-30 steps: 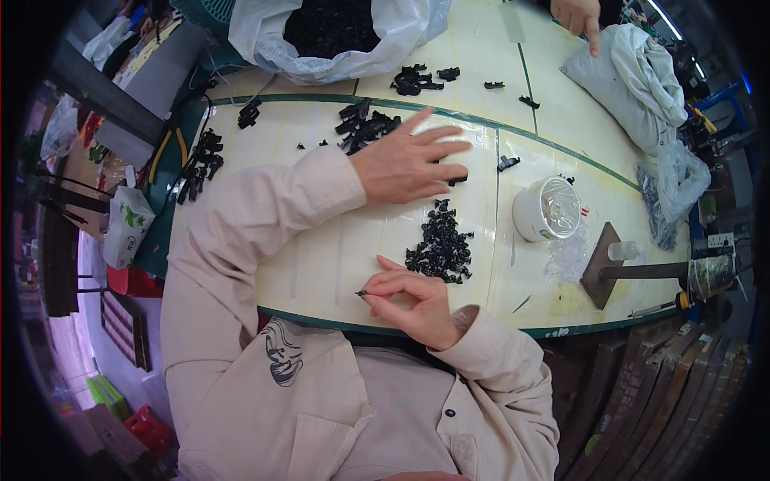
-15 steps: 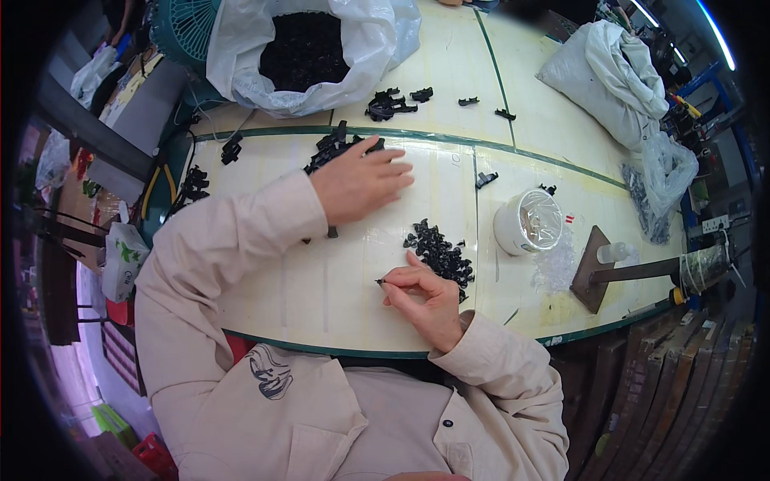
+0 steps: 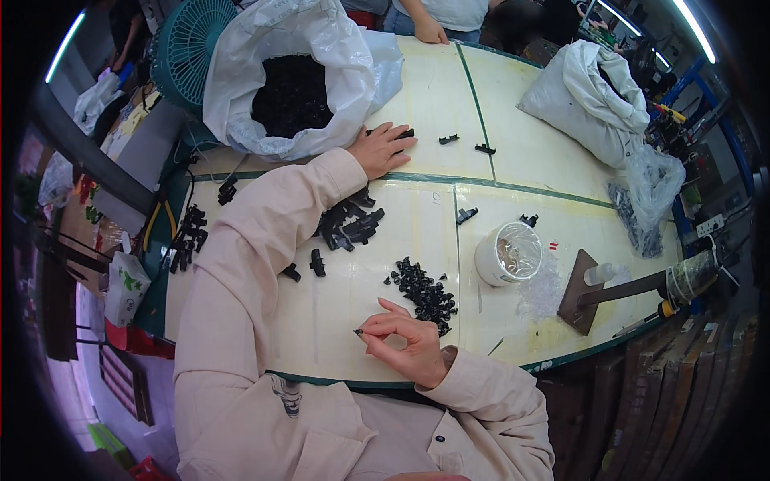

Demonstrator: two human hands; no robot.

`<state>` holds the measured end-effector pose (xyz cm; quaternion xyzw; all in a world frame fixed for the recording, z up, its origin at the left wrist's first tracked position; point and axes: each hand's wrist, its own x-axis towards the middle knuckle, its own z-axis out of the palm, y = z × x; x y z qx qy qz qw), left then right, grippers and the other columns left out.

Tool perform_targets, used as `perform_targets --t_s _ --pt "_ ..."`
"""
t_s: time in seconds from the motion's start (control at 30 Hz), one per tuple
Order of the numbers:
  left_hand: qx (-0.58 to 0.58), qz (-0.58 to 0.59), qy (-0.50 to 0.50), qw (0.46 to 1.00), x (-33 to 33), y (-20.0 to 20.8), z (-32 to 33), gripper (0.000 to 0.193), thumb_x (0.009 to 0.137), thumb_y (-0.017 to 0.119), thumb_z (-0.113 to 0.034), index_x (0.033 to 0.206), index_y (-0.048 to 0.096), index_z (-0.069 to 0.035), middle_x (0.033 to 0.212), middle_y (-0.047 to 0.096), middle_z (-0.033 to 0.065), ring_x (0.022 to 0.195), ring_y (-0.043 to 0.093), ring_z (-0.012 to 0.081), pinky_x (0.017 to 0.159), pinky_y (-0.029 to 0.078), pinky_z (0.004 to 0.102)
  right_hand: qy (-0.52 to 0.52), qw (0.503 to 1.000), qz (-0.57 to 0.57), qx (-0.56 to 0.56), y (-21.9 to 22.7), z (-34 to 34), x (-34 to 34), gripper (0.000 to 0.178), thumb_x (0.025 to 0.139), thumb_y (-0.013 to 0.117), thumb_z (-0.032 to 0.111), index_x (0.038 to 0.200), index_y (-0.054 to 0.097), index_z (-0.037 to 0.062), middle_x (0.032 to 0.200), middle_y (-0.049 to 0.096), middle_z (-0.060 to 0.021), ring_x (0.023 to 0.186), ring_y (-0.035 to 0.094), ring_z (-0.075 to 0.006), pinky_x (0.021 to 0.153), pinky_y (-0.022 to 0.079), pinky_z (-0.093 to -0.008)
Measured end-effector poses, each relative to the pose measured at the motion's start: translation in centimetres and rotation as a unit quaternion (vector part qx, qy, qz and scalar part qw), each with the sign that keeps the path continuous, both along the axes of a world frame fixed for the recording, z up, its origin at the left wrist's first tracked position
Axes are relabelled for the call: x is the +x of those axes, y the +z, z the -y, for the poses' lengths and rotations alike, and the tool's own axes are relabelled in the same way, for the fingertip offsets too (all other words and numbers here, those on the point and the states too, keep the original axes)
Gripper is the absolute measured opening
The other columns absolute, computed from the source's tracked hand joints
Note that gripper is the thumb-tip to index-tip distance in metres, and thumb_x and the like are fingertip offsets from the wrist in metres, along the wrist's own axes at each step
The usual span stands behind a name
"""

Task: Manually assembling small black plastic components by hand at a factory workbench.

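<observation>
My left hand (image 3: 383,150) reaches to the far part of the table, its fingers spread flat over a few black plastic parts that it mostly covers. My right hand (image 3: 407,346) is closed in a pinch on a small black plastic piece (image 3: 358,331) near the front edge. Just beyond that hand lies a pile of small black pieces (image 3: 425,293). Longer black plastic parts (image 3: 353,224) form a heap beside my left forearm, with two more parts (image 3: 318,263) nearer to me.
A white bag of black parts (image 3: 212,104) stands at the far left by a green fan (image 3: 188,52). To the right are a white tub (image 3: 491,260), a metal stand (image 3: 579,297) and a white sack (image 3: 581,104). Another person's hand (image 3: 431,32) rests on the far edge.
My left hand has moved farther away, from the heap of longer parts to the parts beyond the green line. My right hand keeps its pinch. A person now shows at the far edge.
</observation>
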<state>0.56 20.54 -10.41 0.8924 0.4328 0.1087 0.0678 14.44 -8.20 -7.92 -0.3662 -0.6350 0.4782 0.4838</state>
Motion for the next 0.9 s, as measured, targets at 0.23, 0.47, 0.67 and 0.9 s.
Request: perform_targets --t_s 0.23,0.47,0.67,0.9 --pt "-0.07 0.053 -0.08 0.993 -5.0 1.1 4.0 0.037 0.094 0.043 -0.031 0.121 0.054 -0.009 0.136 0.04 0.0124 0.123 0.039 0.0284 0.102 0.033 0.0359 0.005 1.0 0.009 0.011 0.1 -0.5 0.3 0.009 0.071 0.068 -0.002 0.08 0.066 0.0014 0.081 0.068 -0.0055 0.066 0.063 -0.0118 0.097 0.041 -0.0452" --pt "-0.084 0.095 -0.09 0.988 -9.3 2.4 13.0 0.038 0.092 0.048 -0.027 0.122 0.051 -0.004 0.134 0.04 0.0165 0.124 0.038 0.0313 0.104 0.031 0.0369 0.042 0.999 0.006 -0.005 0.2 -0.3 0.0 0.01 0.071 0.067 -0.004 0.08 0.066 0.0013 0.075 0.067 -0.0065 0.065 0.064 -0.0124 0.098 0.039 -0.0458" --pt "-0.024 0.088 -0.027 0.995 -9.0 3.9 17.1 0.044 0.09 0.053 -0.031 0.127 0.049 -0.008 0.138 0.037 0.0142 0.131 0.03 0.0326 0.107 0.025 0.0388 0.044 0.998 0.011 -0.041 -0.2 0.0 0.5 0.01 0.075 0.065 -0.005 0.082 0.065 0.0022 0.075 0.066 -0.0056 0.069 0.065 -0.0139 0.102 0.032 -0.0484" --pt "-0.076 0.236 0.04 0.968 -16.9 3.9 12.5 0.043 0.089 0.053 -0.035 0.123 0.053 -0.007 0.126 0.052 0.0153 0.121 0.045 0.0295 0.101 0.035 0.0363 0.083 0.996 -0.003 -0.03 0.0 -0.2 -0.4 0.015 0.075 0.062 -0.008 0.085 0.063 0.0022 0.08 0.065 -0.008 0.064 0.062 -0.0123 0.105 0.028 -0.0465"
